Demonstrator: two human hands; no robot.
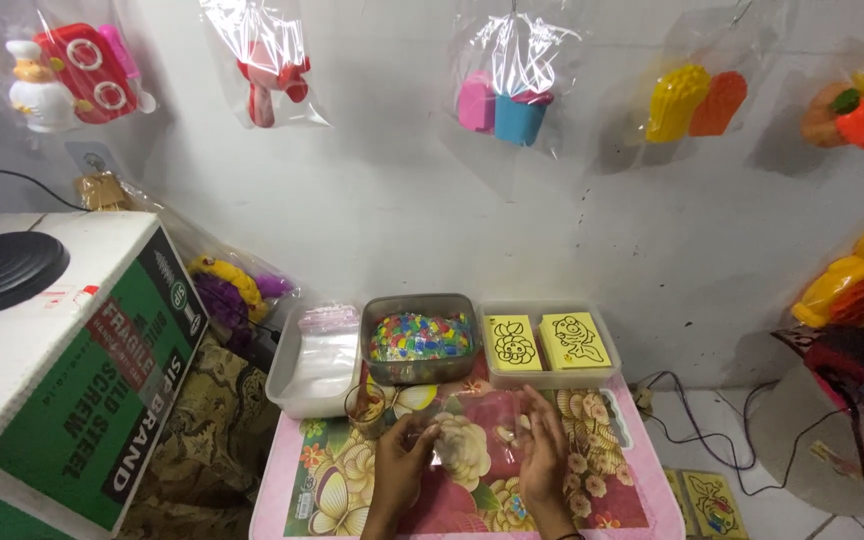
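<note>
Head view: at lower centre, the left hand [399, 462] and right hand [544, 452] each pinch an edge of a small clear plastic bag [472, 425] over the floral table [592, 500]; light, limp, slippery, probably best gripped at its edges

left hand [404, 452]: fingers curled, pinching | right hand [544, 447]: fingers extended, close beside left
</note>
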